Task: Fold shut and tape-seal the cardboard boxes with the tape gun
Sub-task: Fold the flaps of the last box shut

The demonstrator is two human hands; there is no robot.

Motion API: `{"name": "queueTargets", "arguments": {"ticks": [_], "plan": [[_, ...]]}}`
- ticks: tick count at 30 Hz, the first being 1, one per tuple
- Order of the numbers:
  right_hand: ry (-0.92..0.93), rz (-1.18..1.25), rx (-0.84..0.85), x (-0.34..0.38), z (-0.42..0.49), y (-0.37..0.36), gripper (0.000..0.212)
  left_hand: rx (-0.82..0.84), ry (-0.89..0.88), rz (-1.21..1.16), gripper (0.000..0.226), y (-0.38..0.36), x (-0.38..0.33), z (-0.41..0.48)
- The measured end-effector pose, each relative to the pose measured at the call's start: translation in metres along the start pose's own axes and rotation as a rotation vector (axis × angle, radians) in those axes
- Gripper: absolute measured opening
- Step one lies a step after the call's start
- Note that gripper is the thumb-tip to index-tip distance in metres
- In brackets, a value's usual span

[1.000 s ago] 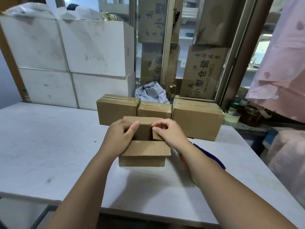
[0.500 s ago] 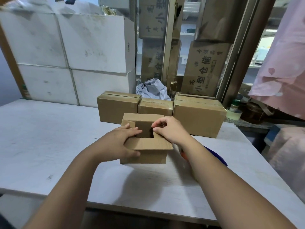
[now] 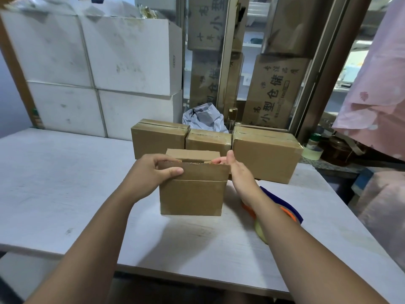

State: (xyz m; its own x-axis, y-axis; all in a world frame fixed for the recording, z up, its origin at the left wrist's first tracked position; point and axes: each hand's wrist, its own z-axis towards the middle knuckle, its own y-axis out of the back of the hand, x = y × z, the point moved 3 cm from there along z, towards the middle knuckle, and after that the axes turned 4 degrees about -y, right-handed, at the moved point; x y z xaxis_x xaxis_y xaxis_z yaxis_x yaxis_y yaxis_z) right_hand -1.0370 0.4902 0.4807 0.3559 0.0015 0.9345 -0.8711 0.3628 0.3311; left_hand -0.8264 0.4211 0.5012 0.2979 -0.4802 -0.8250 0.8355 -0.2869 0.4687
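Head view, looking down over both forearms: the open box stands on the table about midway between the near and far edges, right in front of me. My left hand pinches the near flap at its left end, thumb on the outside face and fingers curled over the top edge. That flap stands nearly upright. My right hand is at the box's right end, fingers stretched inward over the opening, thumb lifted, gripping nothing. Their tips are hidden behind the near flap, so I cannot tell what they press on. The far flap is also up, so the top is not yet closed.

The tape gun lies on the table toward the right edge, partly under my right forearm. Three taped boxes sit in a row along the far edge, just behind the open one, and a roll of tape lies beyond the far right corner.

As I see it, the risks are these:
- If I draw my right fingers out late, the near flap will fold onto them.
- If a side flap springs up first, the long flaps will close crooked and leave a gap the tape cannot bridge.
- Pushing down with one hand could slide the light box into the row behind.
- Swinging my right arm back could knock the tape gun toward the table's edge.
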Motion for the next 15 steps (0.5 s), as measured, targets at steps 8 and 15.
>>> {"name": "queueTargets", "arguments": {"ticks": [8, 15], "plan": [[0.112, -0.114, -0.045, -0.004, -0.001, -0.005, 0.017, -0.437, 0.029, -0.038, 0.041, -0.021, 0.004, -0.004], [0.162, -0.015, -0.187, -0.007, -0.002, -0.021, 0.031, -0.333, 0.200, -0.154, 0.046, -0.028, 0.021, 0.008]]}}
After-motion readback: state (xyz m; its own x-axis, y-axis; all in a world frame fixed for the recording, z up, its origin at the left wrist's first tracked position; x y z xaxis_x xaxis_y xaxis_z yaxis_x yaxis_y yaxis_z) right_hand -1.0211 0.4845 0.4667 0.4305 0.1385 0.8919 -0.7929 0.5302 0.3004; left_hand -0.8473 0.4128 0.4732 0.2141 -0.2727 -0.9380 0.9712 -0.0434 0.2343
